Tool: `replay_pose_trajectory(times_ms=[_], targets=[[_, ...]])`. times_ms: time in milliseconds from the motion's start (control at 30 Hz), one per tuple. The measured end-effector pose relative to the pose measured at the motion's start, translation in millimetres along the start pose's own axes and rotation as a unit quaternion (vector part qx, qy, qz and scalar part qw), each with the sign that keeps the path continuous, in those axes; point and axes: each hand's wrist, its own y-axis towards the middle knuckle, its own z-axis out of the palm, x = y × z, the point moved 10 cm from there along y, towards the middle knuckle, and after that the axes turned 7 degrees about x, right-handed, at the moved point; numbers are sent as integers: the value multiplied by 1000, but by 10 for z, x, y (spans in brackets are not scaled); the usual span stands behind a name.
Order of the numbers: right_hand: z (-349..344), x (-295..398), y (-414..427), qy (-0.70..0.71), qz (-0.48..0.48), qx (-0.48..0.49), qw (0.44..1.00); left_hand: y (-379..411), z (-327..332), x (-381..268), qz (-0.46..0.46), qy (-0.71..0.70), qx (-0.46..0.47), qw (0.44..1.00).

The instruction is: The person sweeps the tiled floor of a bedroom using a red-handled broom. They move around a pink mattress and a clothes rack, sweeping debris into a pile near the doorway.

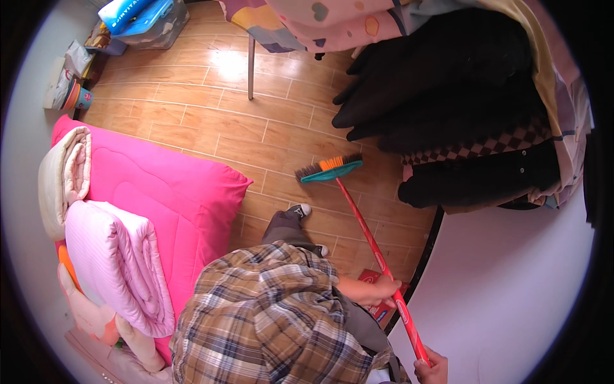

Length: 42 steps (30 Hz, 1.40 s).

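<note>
A push broom with a red handle (pixel 360 216) slants across the picture. Its teal head (pixel 331 174) carries dark and orange bristles (pixel 331 163) and is at the tiled floor; whether the bristles touch it I cannot tell. Partway along the handle, my left hand (pixel 383 290) is wrapped around it. My right hand (pixel 432 367) grips the upper end, near the bottom edge of the picture. Beneath my left hand, a red box (pixel 368 276) with writing stands by the wall, partly hidden by the hand and handle.
Dark garments (pixel 446 81) hang at the right, under a patterned cloth (pixel 336 21). A bed with a pink cover (pixel 192 187) and folded quilts (pixel 115 264) lies left. One thin leg (pixel 251 67) stands on the wood-look floor (pixel 240 120). A plastic storage bin (pixel 160 33) sits far left.
</note>
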Motion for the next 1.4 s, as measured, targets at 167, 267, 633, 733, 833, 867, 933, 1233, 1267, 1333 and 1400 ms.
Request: replay_pose_trajectory(times_ms=[167, 267, 633, 733, 833, 867, 933, 1233, 1267, 1333, 1400], targets=[[78, -243, 289, 52, -18, 70, 996, -159, -473, -100, -3, 16, -91, 996], [452, 72, 693, 109, -14, 168, 980, -349, -1084, -438, 58, 31, -192, 979], [2570, 1805, 1946, -240, -363, 297, 850, -1952, -3225, -2180, 382, 85, -508, 767], [3280, 2348, 2156, -181, -259, 335, 887, -2459, -3569, -2688, 481, -26, -430, 764], [3907, 3059, 2522, -157, -285, 283, 902, -2603, -3954, -2788, 520, -122, -348, 770], [4159, 3361, 2658, -144, -306, 286, 897, -2678, -4076, -2689, 509, -166, -343, 772], [4576, 3911, 2989, -110, -333, 273, 896, -2764, -4274, -2379, 487, -199, -346, 777], [5909, 5932, 4444, -81, -360, 182, 912, -3749, -5013, -1536, 437, -246, -482, 718], [5980, 5999, 4521, -70, -350, 174, 918, -3766, -5054, -1502, 440, -260, -476, 716], [6065, 6071, 4718, -63, -332, 171, 926, -3793, -5106, -1478, 440, -274, -468, 715], [6096, 6048, 4829, -56, -296, 182, 936, -3775, -5088, -1509, 434, -281, -460, 722]])
